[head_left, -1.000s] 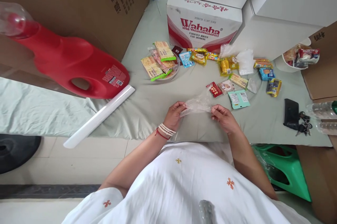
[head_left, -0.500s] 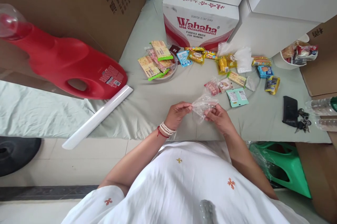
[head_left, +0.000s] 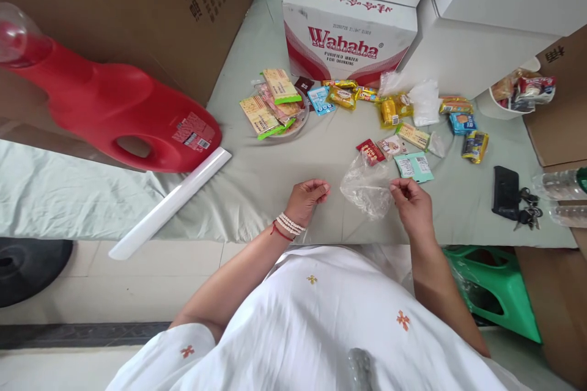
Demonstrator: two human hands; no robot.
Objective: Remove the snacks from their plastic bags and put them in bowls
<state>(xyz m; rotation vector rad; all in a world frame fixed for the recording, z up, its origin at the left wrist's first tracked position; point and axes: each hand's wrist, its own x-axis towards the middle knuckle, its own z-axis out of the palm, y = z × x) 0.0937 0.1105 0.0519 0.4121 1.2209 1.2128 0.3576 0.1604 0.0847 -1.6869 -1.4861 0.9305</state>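
Observation:
My right hand (head_left: 411,204) pinches the right edge of a clear plastic bag (head_left: 369,192), which hangs loose and crumpled above the table. To the bag's left is my left hand (head_left: 309,200), with a beaded bracelet at the wrist. Its fingers are curled together and nothing shows in them; a small gap separates it from the bag. Just beyond the bag lie a red packet (head_left: 370,151), a round-printed packet (head_left: 392,146), a pale green sachet (head_left: 413,167) and a cracker packet (head_left: 413,136).
A plate (head_left: 300,128) of wrapped crackers stands farther back, beside several yellow snack packs (head_left: 342,98). Behind is a Wahaba-style water carton (head_left: 348,36). A red detergent bottle (head_left: 105,109) and white strip (head_left: 172,204) lie left; a phone (head_left: 505,193), keys (head_left: 529,210) and white tub (head_left: 504,103) are right.
My left hand has let go of the plastic bag. My right hand has moved right, and the bag now hangs more spread out from it, uncovering the red packet.

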